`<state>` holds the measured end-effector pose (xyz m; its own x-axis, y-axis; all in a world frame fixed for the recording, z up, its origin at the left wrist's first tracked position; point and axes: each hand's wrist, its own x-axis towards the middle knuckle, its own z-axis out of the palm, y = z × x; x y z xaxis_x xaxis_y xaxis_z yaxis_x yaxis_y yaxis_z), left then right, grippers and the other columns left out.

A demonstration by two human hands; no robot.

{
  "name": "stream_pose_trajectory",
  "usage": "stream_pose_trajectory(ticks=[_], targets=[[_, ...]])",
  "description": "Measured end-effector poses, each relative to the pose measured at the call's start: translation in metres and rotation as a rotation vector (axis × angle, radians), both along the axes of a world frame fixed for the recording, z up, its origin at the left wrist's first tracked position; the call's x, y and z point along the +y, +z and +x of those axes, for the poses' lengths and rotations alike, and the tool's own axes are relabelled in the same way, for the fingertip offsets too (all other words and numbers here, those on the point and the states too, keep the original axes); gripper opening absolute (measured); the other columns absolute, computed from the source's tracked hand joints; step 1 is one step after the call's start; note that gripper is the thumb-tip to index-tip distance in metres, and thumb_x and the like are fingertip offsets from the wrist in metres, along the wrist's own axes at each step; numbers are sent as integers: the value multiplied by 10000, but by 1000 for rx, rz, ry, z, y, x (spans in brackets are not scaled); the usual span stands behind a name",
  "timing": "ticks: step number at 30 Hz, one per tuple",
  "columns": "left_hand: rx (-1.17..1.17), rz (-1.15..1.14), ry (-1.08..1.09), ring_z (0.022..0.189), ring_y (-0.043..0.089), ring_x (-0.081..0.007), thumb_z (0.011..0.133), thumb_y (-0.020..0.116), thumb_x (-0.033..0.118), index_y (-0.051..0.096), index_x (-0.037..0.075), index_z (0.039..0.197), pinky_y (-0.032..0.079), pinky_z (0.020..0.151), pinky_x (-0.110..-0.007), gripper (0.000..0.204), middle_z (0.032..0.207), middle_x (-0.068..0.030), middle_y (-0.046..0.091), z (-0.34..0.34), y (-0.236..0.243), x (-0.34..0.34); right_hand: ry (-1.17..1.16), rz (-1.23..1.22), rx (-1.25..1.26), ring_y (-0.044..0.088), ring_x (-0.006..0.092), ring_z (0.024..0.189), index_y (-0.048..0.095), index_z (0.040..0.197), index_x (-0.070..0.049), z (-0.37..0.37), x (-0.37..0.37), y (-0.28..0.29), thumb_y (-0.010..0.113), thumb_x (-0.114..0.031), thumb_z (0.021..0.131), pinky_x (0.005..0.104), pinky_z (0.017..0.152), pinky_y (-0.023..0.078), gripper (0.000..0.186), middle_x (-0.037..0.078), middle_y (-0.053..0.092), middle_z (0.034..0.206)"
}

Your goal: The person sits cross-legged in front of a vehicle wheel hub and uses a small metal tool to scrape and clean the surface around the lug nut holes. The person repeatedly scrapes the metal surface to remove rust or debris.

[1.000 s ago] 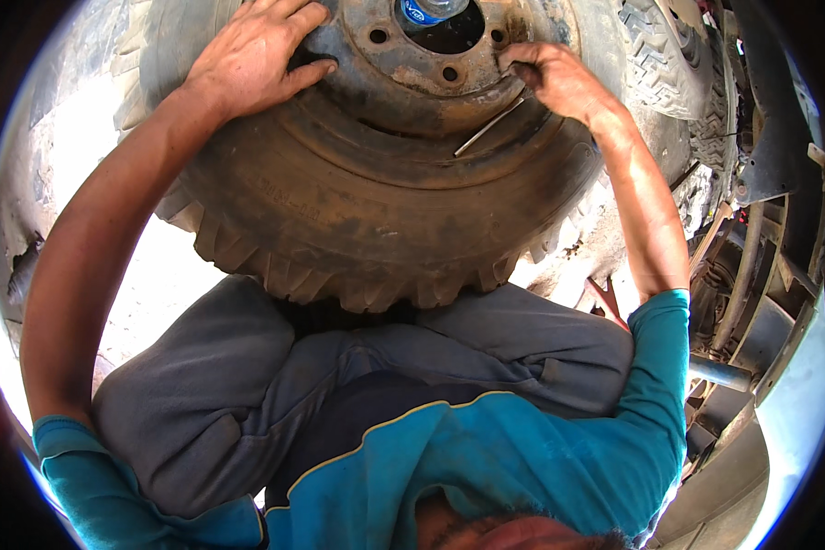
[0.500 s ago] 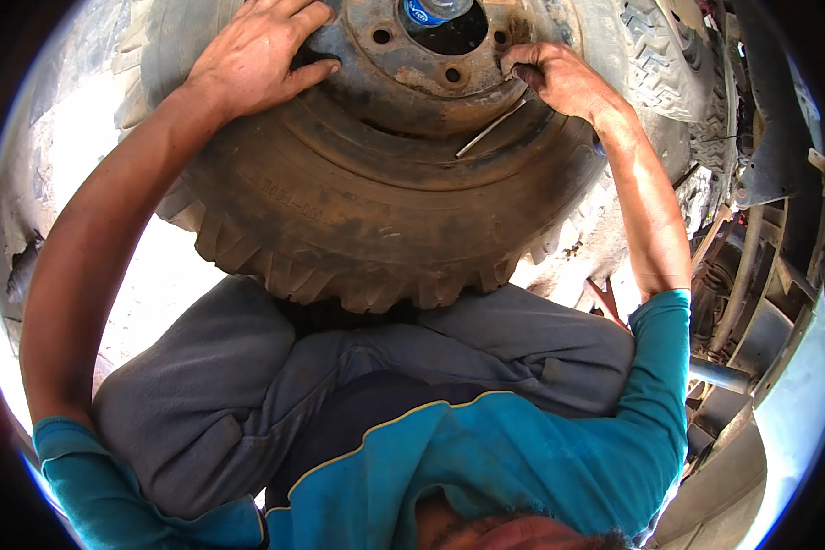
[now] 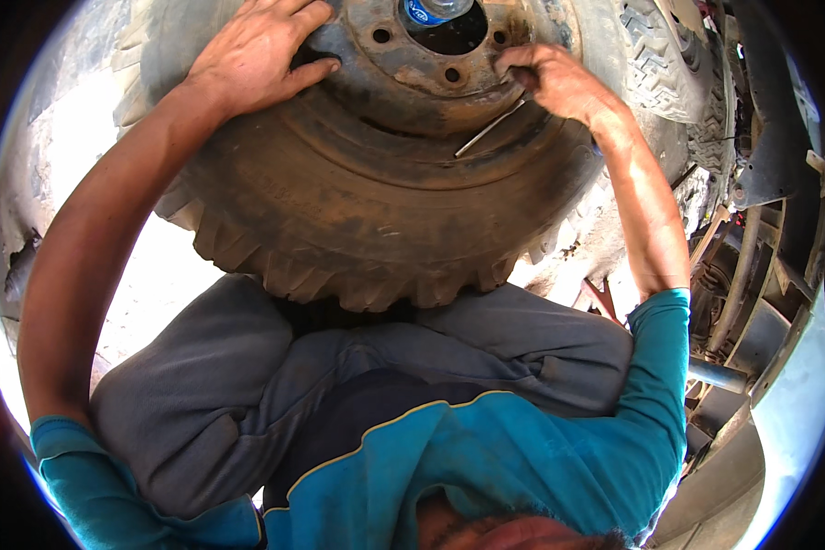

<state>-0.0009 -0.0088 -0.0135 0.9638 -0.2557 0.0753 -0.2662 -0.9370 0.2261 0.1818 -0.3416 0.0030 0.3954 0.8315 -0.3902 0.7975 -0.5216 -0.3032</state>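
Observation:
A large treaded tire [image 3: 376,220] lies on its side before my lap, dusty and brown, mounted on a rusty steel wheel rim [image 3: 412,92] with bolt holes. My left hand [image 3: 257,60] rests on the left part of the rim and tire, fingers extended and thumb apart, holding nothing. On the right of the rim, my right hand [image 3: 559,78] is closed, thumb and fingers pinched near a bolt hole. What they hold is hidden. A thin metal rod [image 3: 489,130] slants down-left from just under these fingers; whether it is gripped or lies on the rim cannot be told.
A clear plastic bottle [image 3: 435,11] with a blue label sits at the rim's center opening. Another treaded tire [image 3: 665,64] stands at the upper right. Metal frame parts [image 3: 752,293] and a pipe [image 3: 717,374] run along the right side. Bright ground [image 3: 160,284] shows at left.
My right hand has turned slightly, and its fingertips have shifted a little left. The rod's lower end has moved very slightly. My left hand stays in place.

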Motion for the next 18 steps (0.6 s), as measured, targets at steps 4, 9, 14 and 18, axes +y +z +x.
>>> stream_pose_trajectory(ticks=[4,9,14,18], targets=[[28,-4,10,1165,506,-363,883,737,438,619,8,1144,421,1048,-445,517,1184,-180,572,1,3,-1,-76,-29,-25,685,335,1120,713,1178,-31,8,-1,0,654,-5,947,411,1002,531,240,166,734,1169],[-6,6,7,1167,504,-363,884,736,438,620,7,1150,418,1052,-444,520,1187,-180,571,0,-1,-1,42,-2,43,697,333,1105,713,1165,-21,-9,11,-3,639,24,935,412,992,540,245,166,737,1174],[11,-5,6,1169,505,-363,883,737,431,620,5,1158,419,1052,-443,520,1187,-179,573,1,2,-2,17,0,-53,694,312,1112,717,1164,-36,15,-6,-1,649,46,915,404,979,545,271,171,737,1160],[10,2,7,1170,507,-363,879,741,425,621,5,1158,422,1049,-444,518,1184,-179,576,-1,3,0,-7,-44,5,686,306,1146,722,1177,-36,2,3,-2,654,25,922,390,1030,539,271,152,731,1209]])
